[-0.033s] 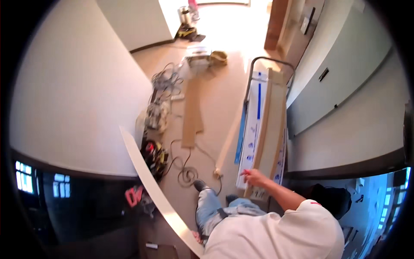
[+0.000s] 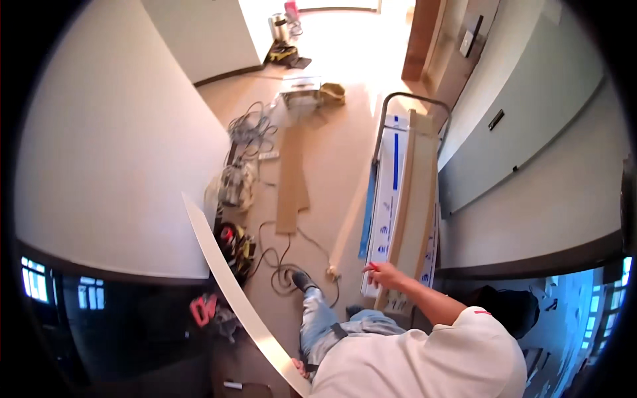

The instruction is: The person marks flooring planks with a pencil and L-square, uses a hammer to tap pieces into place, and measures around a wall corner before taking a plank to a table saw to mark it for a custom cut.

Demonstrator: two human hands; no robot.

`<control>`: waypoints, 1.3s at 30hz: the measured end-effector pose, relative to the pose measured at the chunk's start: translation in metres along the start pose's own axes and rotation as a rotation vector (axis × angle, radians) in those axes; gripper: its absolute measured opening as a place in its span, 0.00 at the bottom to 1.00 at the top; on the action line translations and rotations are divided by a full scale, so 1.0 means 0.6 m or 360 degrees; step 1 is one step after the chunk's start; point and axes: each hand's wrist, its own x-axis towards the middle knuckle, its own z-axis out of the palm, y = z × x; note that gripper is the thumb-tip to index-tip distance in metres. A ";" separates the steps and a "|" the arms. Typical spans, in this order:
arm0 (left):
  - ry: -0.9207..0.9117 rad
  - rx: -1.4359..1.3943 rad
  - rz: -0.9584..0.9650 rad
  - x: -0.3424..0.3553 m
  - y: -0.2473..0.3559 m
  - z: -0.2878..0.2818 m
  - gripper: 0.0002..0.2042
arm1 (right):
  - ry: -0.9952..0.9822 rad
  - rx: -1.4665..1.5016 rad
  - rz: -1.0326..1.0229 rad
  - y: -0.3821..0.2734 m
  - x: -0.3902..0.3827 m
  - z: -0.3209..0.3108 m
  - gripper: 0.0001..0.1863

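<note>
A long, narrow off-white board runs from the lower edge up to the left of my legs. At its near end, my left hand is closed on the board's edge, and most of the hand is hidden. My right hand reaches forward, fingers closed around a slim red pencil-like stick. It hovers over the near end of a long white carton with blue print. That carton lies beside a long tan-edged carton on a cart with a grey tube handle.
Tan planks lie on the floor ahead. Left of them are coiled cables and a red-and-black tool. Loose cord curls by my foot. A small stool and a basket stand farther off. Walls flank both sides.
My right hand with the red stick has moved slightly left over the white carton. My left foot is a little farther forward. The left hand still grips the board.
</note>
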 end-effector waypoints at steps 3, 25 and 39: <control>-0.0169 0.0052 -0.0101 0.161 0.110 0.034 0.29 | 0.0248 -0.0063 0.0106 -0.068 0.095 -0.021 0.18; -0.0810 0.0611 -0.0555 0.997 0.564 0.747 0.09 | 0.0603 0.0621 -0.0081 -0.465 0.532 -0.323 0.14; -0.0173 0.1373 -0.0139 1.218 0.602 1.500 0.29 | -0.0175 0.0024 0.0007 -0.988 0.907 -0.638 0.34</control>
